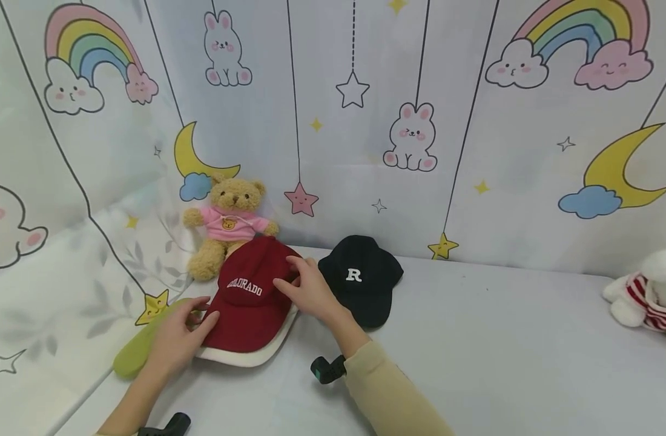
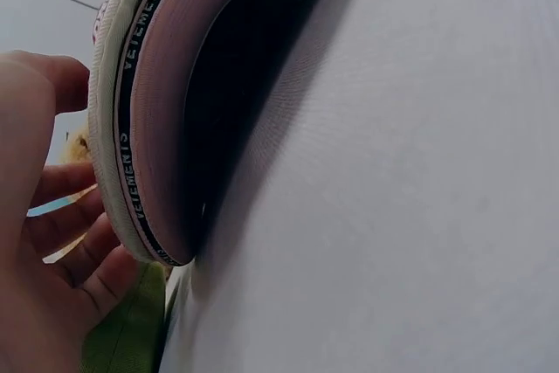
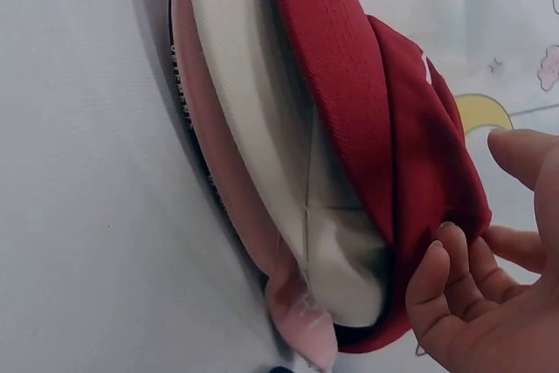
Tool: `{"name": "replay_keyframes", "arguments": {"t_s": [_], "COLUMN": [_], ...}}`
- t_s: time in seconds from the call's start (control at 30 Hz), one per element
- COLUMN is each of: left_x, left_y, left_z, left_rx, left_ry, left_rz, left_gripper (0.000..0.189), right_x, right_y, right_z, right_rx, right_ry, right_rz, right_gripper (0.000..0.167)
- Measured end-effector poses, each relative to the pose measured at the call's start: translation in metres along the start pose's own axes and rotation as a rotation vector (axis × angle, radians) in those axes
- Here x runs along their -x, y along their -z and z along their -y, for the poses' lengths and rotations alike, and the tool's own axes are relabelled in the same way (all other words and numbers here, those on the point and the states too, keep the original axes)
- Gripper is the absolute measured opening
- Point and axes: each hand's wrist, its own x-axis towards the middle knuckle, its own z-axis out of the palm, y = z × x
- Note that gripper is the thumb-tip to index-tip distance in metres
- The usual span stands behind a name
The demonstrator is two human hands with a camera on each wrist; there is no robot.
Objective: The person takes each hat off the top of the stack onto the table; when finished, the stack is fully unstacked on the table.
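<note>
A red baseball cap [image 1: 259, 324] lettered COLORADO lies on top of a stack of caps. Beneath it a white cap [image 3: 240, 67] shows, then a pink cap [image 3: 229, 185] lower down. From the left wrist view, the brim edge carries dark tape [image 2: 125, 150] reading VETEMENTS. My left hand [image 1: 175, 339] is at the left edge of the brims, thumb and fingers spread apart. On the other side, my right hand [image 1: 313, 293] has fingertips against the red crown, loosely bent, with the thumb held away. Neither hand visibly pinches the cloth.
A black cap [image 1: 372, 297] with a white R sits right of the stack. Behind the stack a teddy bear [image 1: 229, 224] in pink leans back. A green object [image 1: 130, 358] lies beyond my left hand. At the far right is a white plush toy [image 1: 651, 297] in red stripes.
</note>
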Motion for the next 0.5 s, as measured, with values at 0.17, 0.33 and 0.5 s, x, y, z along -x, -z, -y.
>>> {"name": "replay_keyframes", "arguments": {"t_s": [0.17, 0.33, 0.5], "left_x": [0.0015, 0.0025, 0.0010], "left_y": [-0.0021, -0.0010, 0.0009], "left_z": [0.0012, 0.0024, 0.0004], "left_rx": [-0.010, -0.015, -0.037], "left_ry": [0.033, 0.088, 0.115], "left_rz": [0.031, 0.059, 0.078], "left_gripper": [0.049, 0.052, 0.055], "right_x": [0.0023, 0.0017, 0.0015], "right_y": [-0.0004, -0.0010, -0.0007], "right_z": [-0.0017, -0.0023, -0.0001], "right_rx": [0.011, 0.003, -0.022], "right_ry": [-0.032, -0.056, -0.061], "right_rz": [0.001, 0.001, 0.007], "right_gripper": [0.058, 0.055, 0.053]}}
